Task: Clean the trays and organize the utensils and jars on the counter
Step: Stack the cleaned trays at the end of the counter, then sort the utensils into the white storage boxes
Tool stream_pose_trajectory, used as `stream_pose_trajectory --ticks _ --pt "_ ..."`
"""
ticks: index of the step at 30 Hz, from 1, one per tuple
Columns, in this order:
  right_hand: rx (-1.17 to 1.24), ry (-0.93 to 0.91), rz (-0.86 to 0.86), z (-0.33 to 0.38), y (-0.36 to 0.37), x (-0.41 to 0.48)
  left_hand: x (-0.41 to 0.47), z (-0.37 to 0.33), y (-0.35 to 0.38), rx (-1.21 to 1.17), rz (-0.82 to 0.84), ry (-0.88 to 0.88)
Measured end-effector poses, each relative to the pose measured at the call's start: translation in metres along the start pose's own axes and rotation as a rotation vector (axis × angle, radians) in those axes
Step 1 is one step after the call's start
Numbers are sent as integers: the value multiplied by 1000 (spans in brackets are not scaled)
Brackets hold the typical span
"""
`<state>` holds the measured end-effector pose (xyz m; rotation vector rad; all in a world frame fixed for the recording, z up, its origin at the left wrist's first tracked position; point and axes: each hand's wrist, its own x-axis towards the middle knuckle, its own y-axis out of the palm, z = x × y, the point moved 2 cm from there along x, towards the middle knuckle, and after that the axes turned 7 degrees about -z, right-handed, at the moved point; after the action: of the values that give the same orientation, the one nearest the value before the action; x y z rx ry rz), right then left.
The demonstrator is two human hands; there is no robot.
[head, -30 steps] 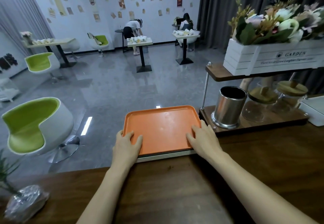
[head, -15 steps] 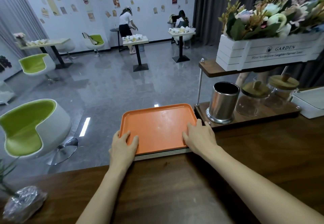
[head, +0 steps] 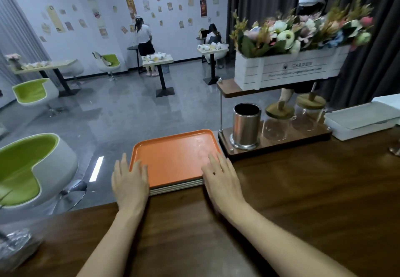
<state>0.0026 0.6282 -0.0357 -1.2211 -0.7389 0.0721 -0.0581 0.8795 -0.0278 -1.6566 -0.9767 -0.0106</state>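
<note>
An orange tray (head: 175,157) tops a stack of trays at the far edge of the dark wooden counter (head: 281,201). My left hand (head: 129,181) lies flat with straight fingers over the stack's near left corner. My right hand (head: 220,179) lies flat over the near right corner, fingers spread. To the right of the stack stands a steel utensil holder (head: 246,126) on a wooden rack base, with two glass jars (head: 277,122) (head: 308,114) with wooden lids beside it. Neither hand holds anything.
A white flower box (head: 287,70) sits on the rack's upper shelf. A white flat container (head: 363,120) lies at the right. A crumpled plastic wrap (head: 15,248) is at the counter's left end. Beyond the counter are green chairs, small tables and people.
Both hands have drawn back slightly toward me and their fingers have straightened off the tray corners. The view has shifted left and down a little; the tray stack stays put.
</note>
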Motion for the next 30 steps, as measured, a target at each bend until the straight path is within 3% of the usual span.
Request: stream_pose_trajectory --ticks 2,4,12,16,20,30 --pt "72 -4 5 -18 -10 -38 -25 -16 -8 -65 -130 84" --pt "100 48 50 -47 -19 -68 -65 -50 -13 -144 -147 150" --pt "213 332 193 -207 -105 -172 -220 -232 -5 -490 287 156" --pt "252 380 283 -287 -147 -229 -286 -311 0 -505 409 117" --pt "210 325 289 -350 -175 -257 -335 -383 12 -480 413 169" --pt "448 388 276 -432 -188 -249 -343 -426 33 -430 391 39"
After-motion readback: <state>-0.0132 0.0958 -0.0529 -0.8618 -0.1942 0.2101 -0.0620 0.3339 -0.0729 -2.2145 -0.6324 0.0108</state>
